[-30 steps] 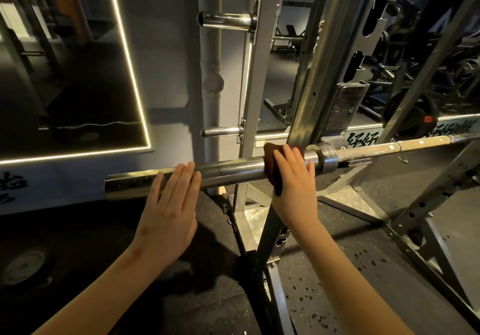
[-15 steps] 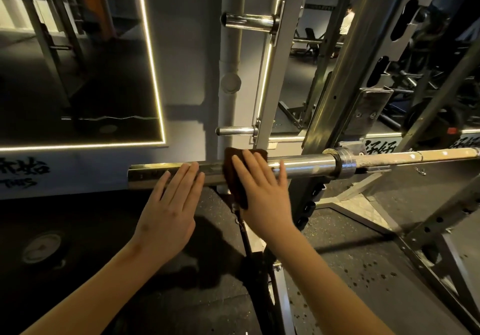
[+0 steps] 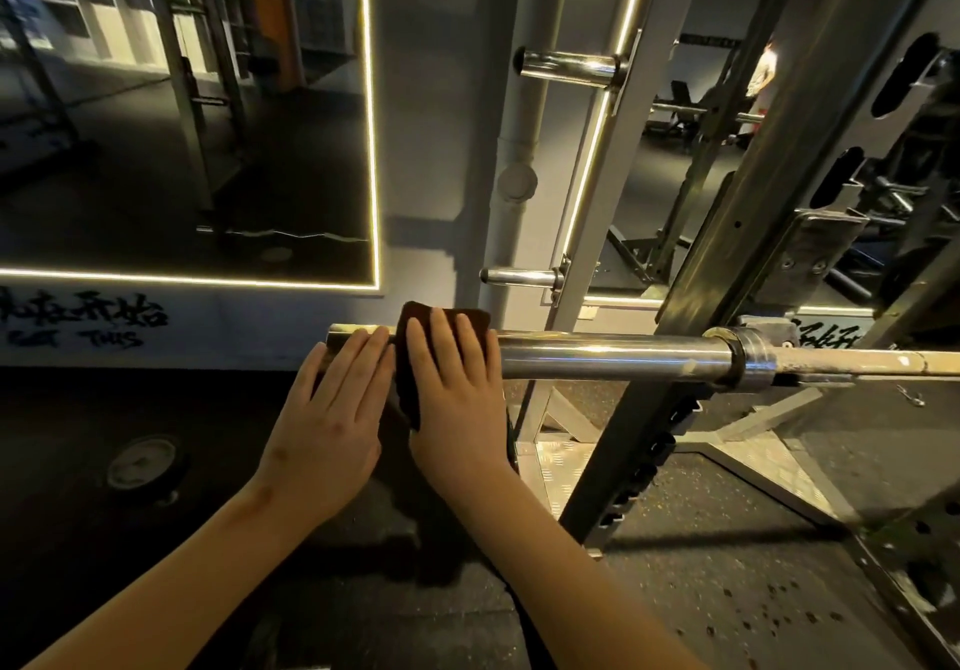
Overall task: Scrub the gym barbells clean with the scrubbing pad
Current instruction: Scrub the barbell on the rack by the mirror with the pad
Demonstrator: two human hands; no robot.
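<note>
A chrome barbell lies level across the rack, its sleeve end pointing left. A dark brown scrubbing pad is draped over the sleeve near that end. My right hand lies flat on the pad with straight fingers and presses it against the sleeve. My left hand rests beside it on the sleeve's tip, fingers straight and together. The two hands nearly touch. The pad's lower edge hangs below the bar between them.
The rack upright rises right of my hands, with the bar's collar against it. Two chrome storage pegs stick out left from a post behind. A lit mirror covers the wall on the left. Black rubber floor lies below.
My right hand has slid the pad leftward along the sleeve, from beside the collar to the sleeve's end next to my left hand. My left hand stayed on the tip.
</note>
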